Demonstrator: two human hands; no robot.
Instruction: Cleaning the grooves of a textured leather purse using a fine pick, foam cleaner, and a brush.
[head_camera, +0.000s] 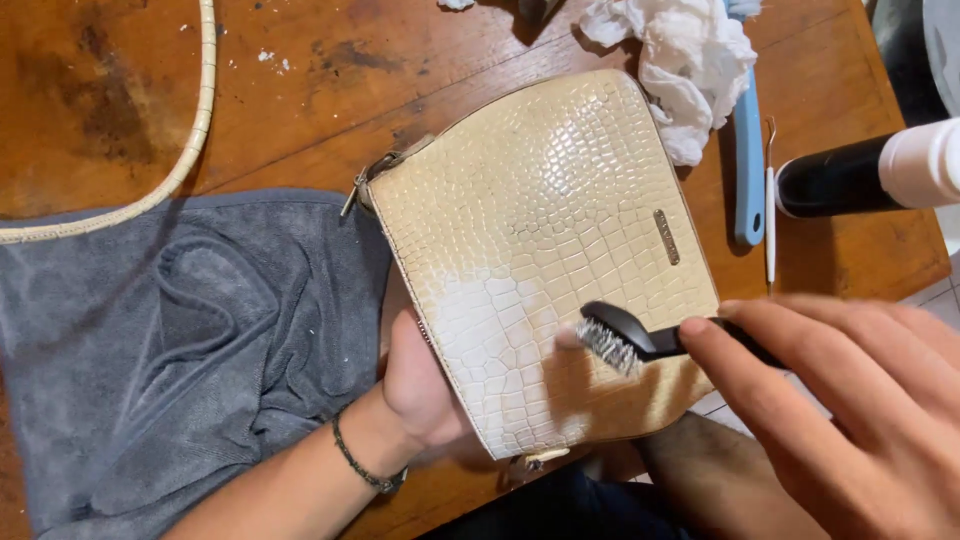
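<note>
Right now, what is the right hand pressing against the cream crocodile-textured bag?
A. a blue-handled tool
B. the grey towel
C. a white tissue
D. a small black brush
D: the right hand holds a small black brush with its bristles on the cream bag.

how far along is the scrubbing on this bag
Roughly partway. The lower left part of the cream bag looks whiter, as if already scrubbed. In hand: the right hand works a small black brush on the lower middle, while the left hand steadies the bag's edge. Left: the upper part looks yellower.
</note>
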